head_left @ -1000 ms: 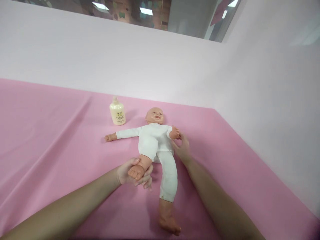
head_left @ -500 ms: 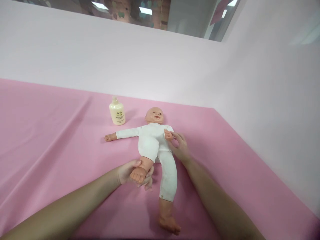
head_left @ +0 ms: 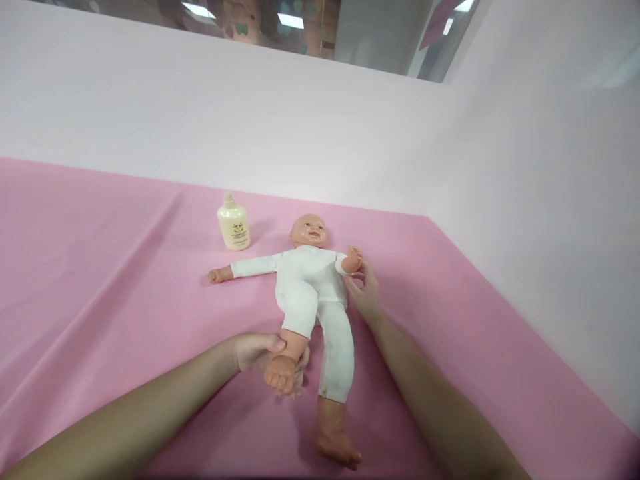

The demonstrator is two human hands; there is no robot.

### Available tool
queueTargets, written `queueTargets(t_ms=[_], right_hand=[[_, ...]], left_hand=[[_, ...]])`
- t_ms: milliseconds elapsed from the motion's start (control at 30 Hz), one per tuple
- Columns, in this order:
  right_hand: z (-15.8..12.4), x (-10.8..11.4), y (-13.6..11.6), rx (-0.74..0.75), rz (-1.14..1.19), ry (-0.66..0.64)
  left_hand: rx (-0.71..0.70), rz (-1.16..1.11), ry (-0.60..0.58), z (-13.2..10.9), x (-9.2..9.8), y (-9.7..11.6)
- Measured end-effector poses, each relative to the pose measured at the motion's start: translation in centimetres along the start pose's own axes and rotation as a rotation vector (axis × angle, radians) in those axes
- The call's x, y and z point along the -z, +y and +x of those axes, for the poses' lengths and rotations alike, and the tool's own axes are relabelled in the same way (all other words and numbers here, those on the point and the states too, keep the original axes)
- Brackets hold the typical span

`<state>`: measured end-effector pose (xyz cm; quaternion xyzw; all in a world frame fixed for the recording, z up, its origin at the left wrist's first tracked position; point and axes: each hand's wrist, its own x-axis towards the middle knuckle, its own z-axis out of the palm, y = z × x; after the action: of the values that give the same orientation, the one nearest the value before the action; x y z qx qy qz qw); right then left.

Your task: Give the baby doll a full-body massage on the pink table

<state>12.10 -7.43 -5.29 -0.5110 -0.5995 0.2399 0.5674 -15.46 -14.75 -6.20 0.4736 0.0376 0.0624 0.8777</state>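
Observation:
A baby doll in a white bodysuit lies on its back on the pink sheet, head toward the wall. My left hand is wrapped round the ankle of the doll's bare leg, holding the foot a little off the sheet. My right hand rests against the doll's side by its bent arm, fingers closed lightly on the forearm. The doll's other arm is stretched out to the left and its other leg lies straight toward me.
A cream lotion bottle stands upright on the sheet just left of the doll's head. Pale walls rise behind and to the right of the sheet.
My left hand has drawn the doll's foot down toward me and straightened the leg a little. The doll's bent arm has swung back outward with my right hand.

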Motion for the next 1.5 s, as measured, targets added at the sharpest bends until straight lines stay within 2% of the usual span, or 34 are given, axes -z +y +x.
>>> queueTargets(t_ms=[133, 433, 533, 633, 733, 833, 967, 1100, 1333, 1500], right_hand=[[0.3, 0.1, -0.1, -0.07, 0.062, 0.017], [1.2, 0.0, 0.7, -0.089, 0.156, 0.108], [1.4, 0.0, 0.9, -0.081, 0.155, 0.143], [1.1, 0.0, 0.7, -0.069, 0.134, 0.141], [0.6, -0.2, 0.4, -0.028, 0.09, 0.073], [0.0, -0.4, 0.1, 0.071, 0.006, -0.006], [-0.4, -0.2, -0.4, 0.181, -0.089, -0.056], [-0.6, -0.2, -1.0, 0.232, -0.132, -0.072], [-0.7, -0.2, -1.1, 0.266, -0.166, -0.093], [-0.5, -0.2, -0.6, 0.237, -0.147, -0.093]], left_hand=[[0.089, 0.095, 0.059, -0.4, -0.1, -0.1], [0.14, 0.146, 0.051, -0.6, -0.2, 0.0], [0.108, 0.116, 0.048, -0.4, -0.4, 0.1], [0.005, 0.023, 0.001, 0.0, -0.6, 0.3], [-0.134, -0.034, 0.005, 0.4, -0.7, 0.9], [-0.194, -0.06, 0.081, 0.4, -0.7, 1.4], [-0.219, -0.105, 0.139, 0.5, -0.7, 1.5], [-0.243, -0.142, 0.15, 0.6, -0.7, 1.4], [-0.259, -0.153, 0.117, 0.6, -0.4, 1.3], [-0.243, -0.122, 0.102, 0.6, -0.2, 1.1]])
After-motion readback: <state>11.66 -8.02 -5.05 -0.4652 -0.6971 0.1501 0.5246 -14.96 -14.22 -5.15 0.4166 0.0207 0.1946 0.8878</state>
